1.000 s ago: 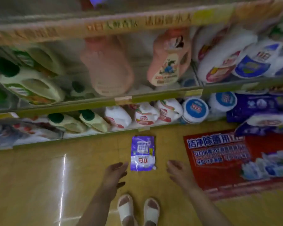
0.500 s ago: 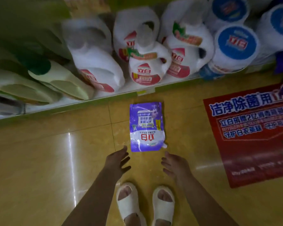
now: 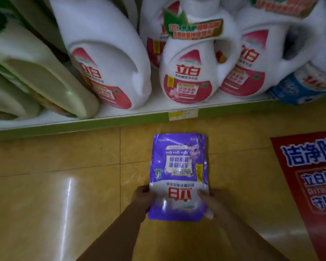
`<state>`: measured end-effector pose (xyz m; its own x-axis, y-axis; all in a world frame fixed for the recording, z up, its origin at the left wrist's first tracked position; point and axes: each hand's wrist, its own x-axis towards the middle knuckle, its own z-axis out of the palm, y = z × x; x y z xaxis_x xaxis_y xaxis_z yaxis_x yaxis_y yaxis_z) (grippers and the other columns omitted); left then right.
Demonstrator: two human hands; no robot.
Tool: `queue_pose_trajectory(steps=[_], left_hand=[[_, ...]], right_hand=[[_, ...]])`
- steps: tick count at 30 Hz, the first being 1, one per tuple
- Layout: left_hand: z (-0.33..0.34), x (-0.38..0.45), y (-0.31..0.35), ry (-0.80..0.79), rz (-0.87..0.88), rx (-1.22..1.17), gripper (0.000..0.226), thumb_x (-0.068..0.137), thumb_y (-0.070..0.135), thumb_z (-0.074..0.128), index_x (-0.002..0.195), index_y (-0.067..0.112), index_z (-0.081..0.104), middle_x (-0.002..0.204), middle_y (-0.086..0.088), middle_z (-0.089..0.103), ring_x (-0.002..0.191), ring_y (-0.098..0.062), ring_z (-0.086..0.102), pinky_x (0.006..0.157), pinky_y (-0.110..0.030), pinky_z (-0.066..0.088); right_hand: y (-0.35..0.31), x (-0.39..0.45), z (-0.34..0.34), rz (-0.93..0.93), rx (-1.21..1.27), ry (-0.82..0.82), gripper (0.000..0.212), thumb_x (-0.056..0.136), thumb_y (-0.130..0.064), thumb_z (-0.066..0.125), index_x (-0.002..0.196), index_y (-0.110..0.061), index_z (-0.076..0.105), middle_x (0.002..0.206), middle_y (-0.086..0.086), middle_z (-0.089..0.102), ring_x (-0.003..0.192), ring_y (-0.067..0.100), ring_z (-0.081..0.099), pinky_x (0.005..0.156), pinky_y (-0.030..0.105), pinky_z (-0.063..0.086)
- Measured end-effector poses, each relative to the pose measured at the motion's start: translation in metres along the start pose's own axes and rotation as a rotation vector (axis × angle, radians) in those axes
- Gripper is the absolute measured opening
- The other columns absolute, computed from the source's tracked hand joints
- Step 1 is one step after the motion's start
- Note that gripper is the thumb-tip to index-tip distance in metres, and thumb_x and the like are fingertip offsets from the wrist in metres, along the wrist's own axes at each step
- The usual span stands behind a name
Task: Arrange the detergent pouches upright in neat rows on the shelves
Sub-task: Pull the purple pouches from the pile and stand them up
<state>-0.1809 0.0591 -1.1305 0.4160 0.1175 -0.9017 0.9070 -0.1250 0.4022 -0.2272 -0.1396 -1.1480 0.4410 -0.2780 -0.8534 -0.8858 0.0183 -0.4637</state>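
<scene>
Purple detergent pouch (image 3: 178, 176) lies flat on the tiled floor (image 3: 55, 185); its near end is gripped between left hand (image 3: 142, 201) fingers and right hand (image 3: 213, 204) fingers, shelf (image 3: 64, 122) beyond the fingertips.

Dim, softly blurred wide-angle view; glare streaks the glossy floor (image 3: 68, 187), edges bend.

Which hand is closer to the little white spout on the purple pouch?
Right. The right hand grips the purple pouch beside its spout; the left hand holds the opposite edge.
</scene>
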Motion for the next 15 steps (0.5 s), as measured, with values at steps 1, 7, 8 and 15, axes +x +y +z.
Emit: queue_pose_trajectory(steps=[1, 7, 8, 15], left_hand=[[0.001, 0.003, -0.001, 0.016, -0.008, 0.029, 0.025, 0.084, -0.006, 0.051, 0.108, -0.002, 0.061, 0.089, -0.015, 0.065, 0.07, -0.023, 0.059, 0.051, -0.025, 0.051], [-0.008, -0.012, 0.029, -0.065, -0.017, 0.208, 0.031, 0.087, 0.01, 0.06, 0.112, -0.008, 0.058, 0.096, -0.015, 0.059, 0.073, -0.016, 0.053, 0.034, -0.017, 0.038], [-0.011, -0.025, 0.033, -0.061, -0.032, 0.221, 0.032, 0.087, 0.014, 0.062, 0.108, -0.009, 0.06, 0.087, -0.012, 0.059, 0.067, -0.014, 0.052, 0.032, -0.015, 0.035], [-0.05, -0.166, 0.051, -0.119, -0.116, -0.289, 0.028, 0.09, 0.007, 0.057, 0.111, -0.01, 0.06, 0.11, -0.041, 0.056, 0.073, -0.024, 0.071, 0.087, -0.042, 0.045]], right_hand=[[-0.001, 0.0, -0.002, 0.025, -0.017, -0.012, 0.032, 0.093, -0.011, 0.053, 0.116, 0.01, 0.057, 0.114, 0.029, 0.062, 0.081, 0.026, 0.069, 0.07, 0.033, 0.056], [-0.032, -0.013, -0.007, 0.017, -0.079, -0.037, 0.024, 0.095, -0.008, 0.047, 0.103, 0.01, 0.06, 0.098, 0.028, 0.066, 0.076, 0.024, 0.063, 0.066, 0.029, 0.048], [-0.043, -0.024, -0.004, -0.001, -0.089, -0.032, 0.019, 0.094, -0.001, 0.045, 0.098, 0.009, 0.061, 0.087, 0.024, 0.067, 0.063, 0.021, 0.062, 0.059, 0.026, 0.048], [-0.124, -0.137, 0.047, -0.11, -0.166, 0.057, 0.037, 0.095, -0.004, 0.044, 0.128, 0.014, 0.045, 0.128, 0.028, 0.051, 0.119, 0.029, 0.051, 0.09, 0.031, 0.039]])
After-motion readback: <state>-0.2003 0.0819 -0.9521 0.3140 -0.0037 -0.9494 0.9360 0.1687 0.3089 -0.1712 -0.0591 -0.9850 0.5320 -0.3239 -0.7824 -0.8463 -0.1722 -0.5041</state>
